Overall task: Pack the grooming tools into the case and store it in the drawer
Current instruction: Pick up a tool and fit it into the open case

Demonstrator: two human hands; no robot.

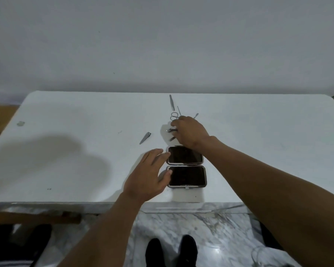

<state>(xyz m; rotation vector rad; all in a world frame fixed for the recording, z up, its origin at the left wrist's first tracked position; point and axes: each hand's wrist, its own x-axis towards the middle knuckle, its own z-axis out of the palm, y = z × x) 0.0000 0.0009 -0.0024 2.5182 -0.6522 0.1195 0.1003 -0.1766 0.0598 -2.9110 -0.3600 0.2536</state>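
Note:
An open dark case [185, 165] lies flat on the white table [69, 120], its two halves one behind the other. My left hand [147, 174] rests open against the case's left side. My right hand [189, 132] reaches past the case and pinches a small metal clipper [171, 130] just above the table. Another nail clipper [145, 138] lies to the left. Small scissors [174, 115], a long metal file [171, 102], a thin pick [179, 110] and a small pusher [196, 115] lie farther back. One more tool [172, 139] peeks out under my right hand.
A plain wall stands behind the table. The table's front edge [85, 202] is near my body, with marble floor [181, 224] and my dark shoes [171, 251] below. A brown wooden piece [35, 217] sits low at the left. No drawer is visible.

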